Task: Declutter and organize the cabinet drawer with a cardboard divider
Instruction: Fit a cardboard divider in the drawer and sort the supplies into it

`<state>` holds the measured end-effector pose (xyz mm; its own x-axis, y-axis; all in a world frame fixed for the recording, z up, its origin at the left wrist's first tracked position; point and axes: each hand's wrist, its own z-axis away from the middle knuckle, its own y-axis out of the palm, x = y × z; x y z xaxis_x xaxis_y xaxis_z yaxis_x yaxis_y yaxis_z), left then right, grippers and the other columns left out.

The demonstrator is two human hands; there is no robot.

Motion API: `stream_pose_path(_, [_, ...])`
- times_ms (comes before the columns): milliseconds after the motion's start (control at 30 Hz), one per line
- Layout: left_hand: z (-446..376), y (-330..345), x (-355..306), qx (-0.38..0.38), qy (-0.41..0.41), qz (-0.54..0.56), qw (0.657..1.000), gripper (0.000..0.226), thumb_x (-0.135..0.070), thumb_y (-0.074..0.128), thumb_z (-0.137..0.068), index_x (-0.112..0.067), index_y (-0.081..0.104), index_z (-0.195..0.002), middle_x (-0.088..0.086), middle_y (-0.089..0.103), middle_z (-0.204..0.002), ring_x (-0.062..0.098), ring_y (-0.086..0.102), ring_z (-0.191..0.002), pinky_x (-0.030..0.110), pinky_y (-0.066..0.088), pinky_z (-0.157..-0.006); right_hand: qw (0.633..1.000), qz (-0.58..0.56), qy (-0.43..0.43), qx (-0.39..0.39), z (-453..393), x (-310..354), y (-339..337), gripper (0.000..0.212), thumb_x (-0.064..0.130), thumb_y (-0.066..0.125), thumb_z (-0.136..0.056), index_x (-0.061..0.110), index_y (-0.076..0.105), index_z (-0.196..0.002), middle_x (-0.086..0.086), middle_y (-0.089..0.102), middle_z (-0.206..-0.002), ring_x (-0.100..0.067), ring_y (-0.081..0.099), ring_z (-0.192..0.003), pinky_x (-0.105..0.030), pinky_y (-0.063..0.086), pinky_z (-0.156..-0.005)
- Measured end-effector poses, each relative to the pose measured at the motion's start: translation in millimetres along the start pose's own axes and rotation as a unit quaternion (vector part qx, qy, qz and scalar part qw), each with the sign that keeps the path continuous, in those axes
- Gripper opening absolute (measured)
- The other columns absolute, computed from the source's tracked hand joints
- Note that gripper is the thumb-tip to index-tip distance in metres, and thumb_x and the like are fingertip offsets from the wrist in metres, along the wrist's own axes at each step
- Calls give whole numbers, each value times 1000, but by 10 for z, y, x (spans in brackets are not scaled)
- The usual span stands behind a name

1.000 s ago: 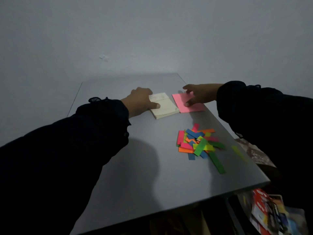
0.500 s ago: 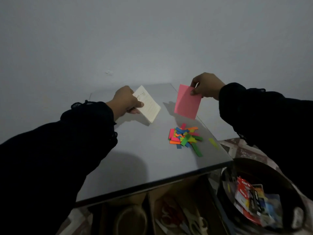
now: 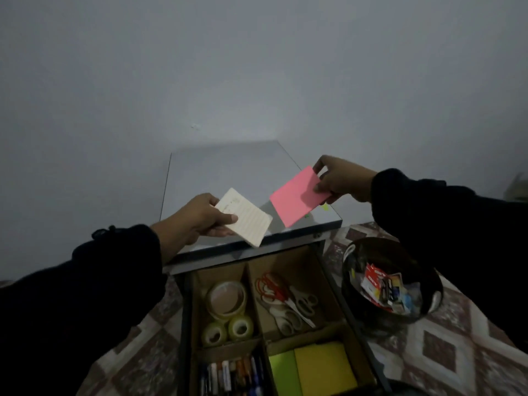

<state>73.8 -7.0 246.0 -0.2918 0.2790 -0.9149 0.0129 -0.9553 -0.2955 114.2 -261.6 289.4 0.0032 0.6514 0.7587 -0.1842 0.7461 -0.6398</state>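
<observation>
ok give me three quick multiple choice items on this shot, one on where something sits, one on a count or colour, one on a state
1. Where do the scissors lie?
A. on the cabinet top
B. in the drawer's far right compartment
C. in the bin

2. How many tape rolls sit in the far left compartment?
A. one
B. three
C. five

3. What is the right hand doing?
A. pinching the pink pad in the air
B. resting flat on the top
C. hanging open

Key: 1 B, they lie behind the cardboard divider, right of the tape. 2 B, one large, two small. 3 A, thumb and fingers grip its edge; the left hand holds the white pad.
</observation>
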Motion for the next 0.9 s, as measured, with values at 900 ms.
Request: stream_pose_path(900, [1127,280,1539,32,-88,25,995,46,1,68,-81,-4,43,-119,21,63,-109,24,66,-77,18,52,-42,973,86,161,143,1400,-1413,1361,48,-3,52,-88,12,31,-129,-17,48,-117,-38,61,-97,-43,57,-64])
